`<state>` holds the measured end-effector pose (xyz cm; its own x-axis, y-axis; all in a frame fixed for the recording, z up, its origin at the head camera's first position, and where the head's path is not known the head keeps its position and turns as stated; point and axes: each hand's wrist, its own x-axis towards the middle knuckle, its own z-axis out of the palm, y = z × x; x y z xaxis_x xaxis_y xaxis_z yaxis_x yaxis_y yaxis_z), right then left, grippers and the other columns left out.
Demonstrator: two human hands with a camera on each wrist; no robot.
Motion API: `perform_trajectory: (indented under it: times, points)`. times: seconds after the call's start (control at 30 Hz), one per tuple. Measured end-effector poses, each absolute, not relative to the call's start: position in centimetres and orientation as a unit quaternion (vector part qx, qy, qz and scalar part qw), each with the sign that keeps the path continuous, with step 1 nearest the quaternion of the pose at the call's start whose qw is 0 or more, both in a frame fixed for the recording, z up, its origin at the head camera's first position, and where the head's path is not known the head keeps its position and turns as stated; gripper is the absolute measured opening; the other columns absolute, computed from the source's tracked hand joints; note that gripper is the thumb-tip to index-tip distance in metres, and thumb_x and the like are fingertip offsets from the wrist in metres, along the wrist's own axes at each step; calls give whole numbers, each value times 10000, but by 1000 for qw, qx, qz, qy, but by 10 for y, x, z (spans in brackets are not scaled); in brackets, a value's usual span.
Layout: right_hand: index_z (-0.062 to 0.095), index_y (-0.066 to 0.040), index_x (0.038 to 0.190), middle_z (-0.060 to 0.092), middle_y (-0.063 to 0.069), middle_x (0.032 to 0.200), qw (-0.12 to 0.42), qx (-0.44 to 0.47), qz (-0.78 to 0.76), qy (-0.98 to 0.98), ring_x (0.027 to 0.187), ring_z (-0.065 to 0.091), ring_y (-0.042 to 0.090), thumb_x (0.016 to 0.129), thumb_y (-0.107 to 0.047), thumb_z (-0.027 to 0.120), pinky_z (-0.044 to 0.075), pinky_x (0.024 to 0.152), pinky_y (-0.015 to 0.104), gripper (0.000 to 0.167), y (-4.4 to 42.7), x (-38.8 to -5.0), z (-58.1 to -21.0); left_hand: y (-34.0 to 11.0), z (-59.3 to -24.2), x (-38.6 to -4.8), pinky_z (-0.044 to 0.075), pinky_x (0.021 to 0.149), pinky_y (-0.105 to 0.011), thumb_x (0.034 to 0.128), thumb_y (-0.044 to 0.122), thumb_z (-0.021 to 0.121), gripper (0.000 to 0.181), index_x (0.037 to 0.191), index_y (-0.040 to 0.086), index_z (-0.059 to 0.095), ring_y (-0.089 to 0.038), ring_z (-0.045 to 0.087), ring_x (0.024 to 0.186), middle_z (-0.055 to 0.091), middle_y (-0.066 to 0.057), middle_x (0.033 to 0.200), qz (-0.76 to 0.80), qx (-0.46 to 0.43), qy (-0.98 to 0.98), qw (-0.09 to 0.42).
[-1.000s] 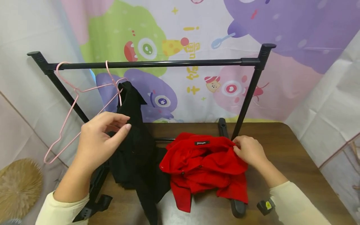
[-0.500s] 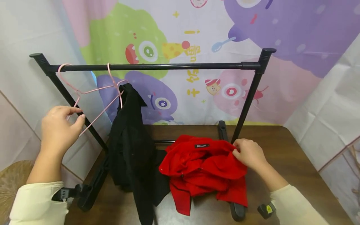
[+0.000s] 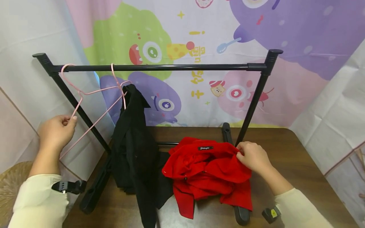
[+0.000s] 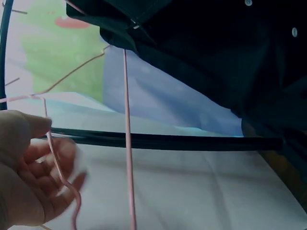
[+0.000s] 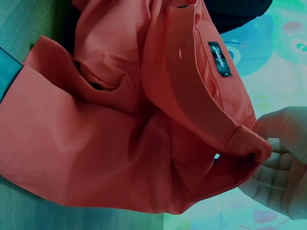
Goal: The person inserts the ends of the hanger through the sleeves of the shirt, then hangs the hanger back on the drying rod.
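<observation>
In the head view, my left hand pinches one arm of a pink wire hanger at the left. Its hook sits over the black rail, and no garment is on it. My right hand grips the right side of a red button-up shirt by its collar band. A dark label shows inside the shirt's neck in the right wrist view. Between the hands, a black garment hangs from a second pink hanger, its lower end reaching the table.
The black rack's top rail spans the view, with slanted posts and feet on the brown wooden table. A cartoon-printed curtain covers the back. A woven round object lies at lower left.
My left hand has moved left from in front of the black garment to the bare hanger and taken hold of its arm. My right hand has stayed on the red shirt.
</observation>
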<state>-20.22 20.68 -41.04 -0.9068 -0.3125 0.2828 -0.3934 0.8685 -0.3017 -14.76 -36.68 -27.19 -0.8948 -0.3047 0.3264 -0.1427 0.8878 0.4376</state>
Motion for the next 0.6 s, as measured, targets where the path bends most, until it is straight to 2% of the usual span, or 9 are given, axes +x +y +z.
perform_trajectory:
  times: [0.1,0.17,0.23,0.3,0.53,0.6]
  points:
    - [680,-53,835,563,28,688,111,187,179,-959,575,495,190,803,-49,638,432,506,357,52,206,-202,-411,-368,-273,-146,375,602,-372,1027,295,388,466,1117,-90,634,-278,514,713,603,-127,727,-221,132,-943,212]
    - [680,-55,833,572,34,694,110,190,179,-959,579,499,189,802,-46,635,430,504,357,55,206,-203,-412,-368,-271,-145,345,561,-339,1027,300,399,457,1120,-72,648,-212,459,665,546,-9,683,-228,145,-936,225]
    - [682,-55,833,578,35,698,109,190,180,-959,581,504,191,801,-42,635,432,503,360,58,205,-202,-412,-367,-266,-142,334,565,-332,1023,312,406,466,1143,-68,647,-191,441,667,510,40,678,-231,155,-931,235]
    - [683,-56,833,582,36,701,106,189,179,-960,581,505,190,801,-42,635,433,503,360,59,205,-202,-413,-366,-260,-139,338,562,-329,1022,319,408,471,1163,-60,650,-179,442,668,515,41,694,-228,161,-929,244]
    - [684,-63,832,586,37,702,101,191,179,-960,584,502,191,806,-47,638,433,509,362,55,204,-202,-414,-357,-239,-118,324,566,-323,1035,330,398,499,1195,-86,623,-241,436,722,564,-194,880,-203,212,-916,274]
    - [685,-62,834,582,34,699,100,190,178,-960,583,500,191,807,-48,639,432,508,360,55,204,-202,-414,-356,-234,-109,327,530,-283,1032,299,412,473,1186,-97,619,-188,437,659,561,-145,799,-207,215,-909,292]
